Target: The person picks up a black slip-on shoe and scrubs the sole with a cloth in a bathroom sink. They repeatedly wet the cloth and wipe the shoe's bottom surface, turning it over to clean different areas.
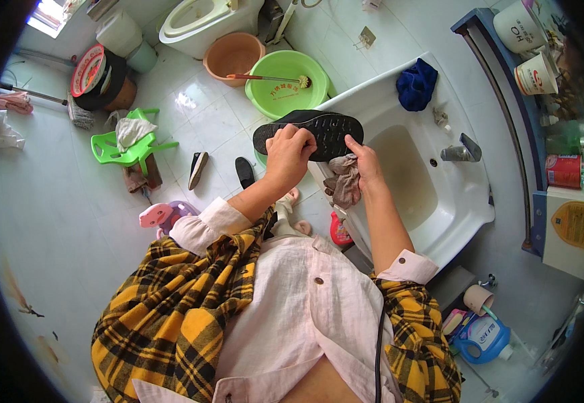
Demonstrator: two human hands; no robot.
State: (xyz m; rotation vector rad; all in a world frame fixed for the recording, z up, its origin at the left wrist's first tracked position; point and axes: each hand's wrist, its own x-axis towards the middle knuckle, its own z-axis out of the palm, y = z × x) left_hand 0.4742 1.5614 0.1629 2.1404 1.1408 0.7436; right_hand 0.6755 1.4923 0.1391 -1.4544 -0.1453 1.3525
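A black shoe (335,133) is held up beside the white sink, its ridged sole turned towards me. My right hand (367,163) grips it at the right end, thumb pressed on the sole. A damp greyish-brown cloth (346,184) hangs just below that thumb, against the sink's edge; whether my fingers also hold it is hidden. My left hand (291,151) rests on the middle of the sole with curled, bunched fingers. Whether those fingertips pinch anything cannot be seen. Murky water (397,171) stands in the sink (465,211).
A dark blue cloth (417,84) lies on the sink's rim, near the faucet (460,151). Beyond the shoe, a green basin (272,70) holds a red-handled brush (267,77). Two dark shoes (198,171) lie on the tiles near a green child's chair (136,136). A red bottle (340,229) stands below the sink.
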